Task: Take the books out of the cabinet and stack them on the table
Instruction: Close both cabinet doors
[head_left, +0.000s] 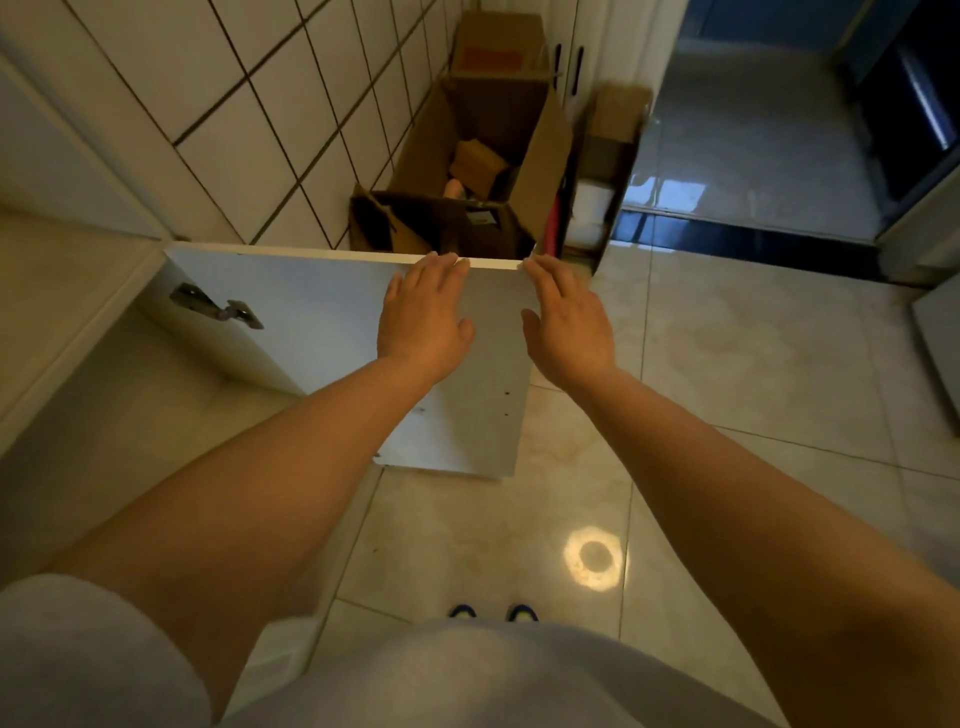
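A white cabinet door stands swung out into the room, its metal hinge on the inner face. My left hand lies flat on that inner face, fingertips at the door's top edge. My right hand is at the door's free edge, fingers straight, fingertips at the upper corner. The cabinet's inside is hidden below the countertop at the left. No books show.
Behind the door an open cardboard box with odds and ends stands against the tiled wall, with more boxes beside it. Glossy floor tiles spread to the right. A dark threshold leads to another room.
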